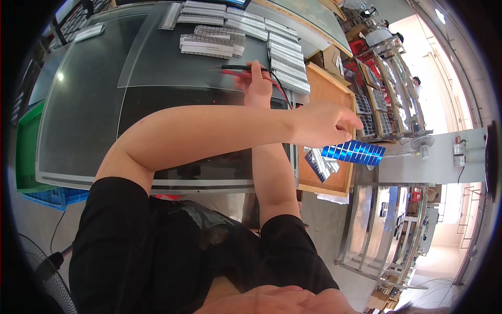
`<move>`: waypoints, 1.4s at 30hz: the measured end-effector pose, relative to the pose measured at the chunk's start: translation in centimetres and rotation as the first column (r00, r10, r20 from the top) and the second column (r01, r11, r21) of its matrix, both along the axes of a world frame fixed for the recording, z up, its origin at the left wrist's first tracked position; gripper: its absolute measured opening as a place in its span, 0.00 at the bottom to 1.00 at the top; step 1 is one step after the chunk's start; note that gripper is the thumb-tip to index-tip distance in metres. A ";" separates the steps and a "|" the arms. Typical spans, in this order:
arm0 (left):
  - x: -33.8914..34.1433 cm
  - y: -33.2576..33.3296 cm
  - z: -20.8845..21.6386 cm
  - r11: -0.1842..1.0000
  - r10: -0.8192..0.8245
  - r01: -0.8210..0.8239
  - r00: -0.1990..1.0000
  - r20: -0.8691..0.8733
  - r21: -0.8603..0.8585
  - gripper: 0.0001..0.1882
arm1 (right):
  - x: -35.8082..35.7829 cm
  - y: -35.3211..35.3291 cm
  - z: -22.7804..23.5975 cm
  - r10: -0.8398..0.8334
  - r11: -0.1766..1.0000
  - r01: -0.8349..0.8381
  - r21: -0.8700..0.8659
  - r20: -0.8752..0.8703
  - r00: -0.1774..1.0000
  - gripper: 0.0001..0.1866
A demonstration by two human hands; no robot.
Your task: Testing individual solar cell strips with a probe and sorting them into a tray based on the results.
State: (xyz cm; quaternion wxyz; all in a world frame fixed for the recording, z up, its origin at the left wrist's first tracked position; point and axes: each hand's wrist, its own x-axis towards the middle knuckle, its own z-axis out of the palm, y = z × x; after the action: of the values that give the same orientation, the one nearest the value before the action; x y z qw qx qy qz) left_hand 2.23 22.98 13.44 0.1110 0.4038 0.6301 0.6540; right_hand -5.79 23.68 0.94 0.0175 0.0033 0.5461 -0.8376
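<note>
My left arm reaches across my body to the right. My left hand (321,124) is closed, its fingertips at the upper edge of a shiny blue solar cell strip (361,153) with pale cross lines, tilted over a wooden tray (342,175). Further off, above the glass-topped table, my right hand (256,86) grips a pair of test probes, a black probe (235,67) and a red probe (232,74), tips pointing left. Their leads run down to the right behind my left forearm. In the tray lie more blue and white strips (323,165), partly covered by my left hand and its strip.
Rows of grey-white strips (285,63) line the table's far right, with another stack (212,43) beside them. A single bundle (90,33) lies far left. A green bin (29,149) stands at the table's left. Racks of panels (381,89) stand beyond the tray.
</note>
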 end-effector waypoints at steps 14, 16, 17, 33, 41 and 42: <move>0.8 3.6 -0.4 0.935 -0.182 0.145 0.979 -0.087 -0.325 0.17 | -0.6 0.3 0.0 0.050 0.999 -0.050 0.002 -0.010 0.999 0.15; 0.7 3.7 -0.8 0.928 -0.190 0.147 0.977 -0.094 -0.342 0.17 | -0.7 0.1 -0.2 0.097 0.995 -0.099 -0.027 -0.054 0.994 0.15; 0.7 3.8 -0.8 0.917 -0.201 0.161 0.977 -0.073 -0.365 0.16 | -0.7 0.2 -0.2 0.088 0.995 -0.090 -0.031 -0.050 0.995 0.15; 0.9 4.3 -1.4 0.885 -0.235 0.210 0.972 -0.007 -0.416 0.15 | -0.5 0.6 0.0 0.086 0.996 -0.087 -0.015 -0.066 0.994 0.16; 1.0 4.2 -2.2 0.877 -0.358 0.325 0.933 -0.030 -0.353 0.16 | -0.3 0.4 -0.1 0.061 0.998 -0.062 -0.029 -0.054 0.997 0.15; 1.0 4.2 -2.9 0.878 -0.373 0.352 0.928 -0.003 -0.324 0.16 | -0.4 0.2 -0.1 0.066 0.997 -0.068 -0.035 -0.048 0.997 0.15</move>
State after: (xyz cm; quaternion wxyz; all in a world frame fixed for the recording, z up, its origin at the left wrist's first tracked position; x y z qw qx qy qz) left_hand 3.19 27.23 10.59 0.2744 0.5123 0.6435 0.4981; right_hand -6.18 23.87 0.86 0.0329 -0.0350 0.5309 -0.8461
